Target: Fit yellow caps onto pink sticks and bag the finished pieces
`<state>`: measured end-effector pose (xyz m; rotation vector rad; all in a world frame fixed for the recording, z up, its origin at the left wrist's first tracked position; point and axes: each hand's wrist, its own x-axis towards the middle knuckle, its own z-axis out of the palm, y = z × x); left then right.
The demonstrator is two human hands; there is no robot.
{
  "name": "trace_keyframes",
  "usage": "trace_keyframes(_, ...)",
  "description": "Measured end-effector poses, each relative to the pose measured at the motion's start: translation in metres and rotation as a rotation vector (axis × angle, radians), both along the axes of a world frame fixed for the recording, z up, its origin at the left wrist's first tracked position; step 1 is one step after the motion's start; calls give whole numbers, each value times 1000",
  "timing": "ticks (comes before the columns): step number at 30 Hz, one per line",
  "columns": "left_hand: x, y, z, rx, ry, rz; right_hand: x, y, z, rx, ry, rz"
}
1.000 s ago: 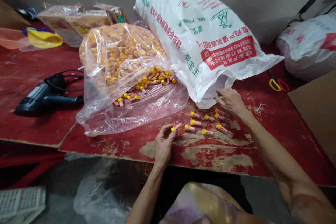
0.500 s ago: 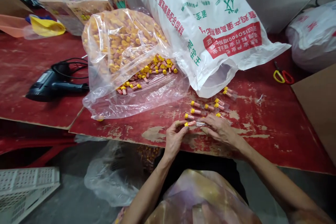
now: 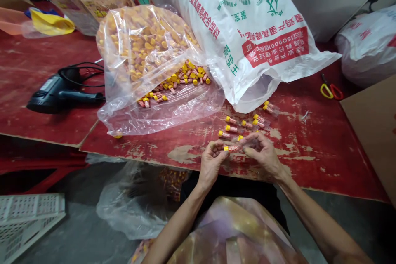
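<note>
1. Left hand (image 3: 212, 163) and right hand (image 3: 262, 156) have now come together, fingers nearly closed, pinching one yellow-capped tube (image 3: 233, 148) by both ends.
2. That tube's now up over the counter (image 3: 309, 165), near its front edge, just in front of the loose tubes (image 3: 232, 126).

Yellow-capped tube (image 3: 232, 148) with an orange-red body and clear end, over a desk (image 3: 321, 165) of chipped red paint patched with beige — white sack (image 3: 247, 20) printed in red and green, scissors (image 3: 331, 92) with yellow and red handles, cloth (image 3: 235, 231) marbled mauve and gold.
</note>
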<state>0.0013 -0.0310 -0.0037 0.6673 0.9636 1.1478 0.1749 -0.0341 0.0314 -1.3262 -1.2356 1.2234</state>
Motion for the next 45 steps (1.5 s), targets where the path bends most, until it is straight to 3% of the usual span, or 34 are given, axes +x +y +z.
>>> trace_keyframes(5, 6, -10, 3, 9, 64, 8, -9, -8, -3, 46, -291, 118)
trace_keyframes(11, 20, -25, 0, -1, 30, -45, -11, -12, -11, 329, -654, 303)
trace_keyframes(14, 25, -27, -4, -1, 52, -105, -6, -11, -12, 371, -786, 345)
trace_keyframes(17, 22, -22, -4, 160, 283, -187, -4, -5, -14, 361, -977, 394)
trace_keyframes(21, -3, -9, 5, 429, 680, -111, -14, 5, -24, 385, -1190, 456)
trace_keyframes(24, -35, 16, 11, 435, 835, 53, -24, 5, -33, 411, -1192, 473)
trace_keyframes(28, -92, 85, 14, 428, 1210, 302, -24, 1, -37, 441, -1144, 487)
trace_keyframes(30, -119, 127, 17, 399, 1524, 281, -24, 1, -35, 493, -1103, 465)
trace_keyframes(32, -138, 163, 22, 405, 1780, 142, -27, 1, -33, 581, -1056, 426)
trace_keyframes(34, -149, 188, 26, 453, 1833, 48, -34, 3, -33, 673, -1036, 379)
trace_keyframes(38, -158, 216, 25, 516, 1839, -68, -48, 5, -42, 801, -1098, 173)
trace_keyframes(41, -166, 227, 20, 511, 1912, -115, -49, 6, -47, 817, -1170, 71)
trace_keyframes(43, -169, 228, 19, 512, 1930, -92, -38, 14, -43, 838, -1201, 26)
trace_keyframes(45, -168, 222, 22, 532, 1837, 47, -17, 37, -33, 840, -1219, -48)
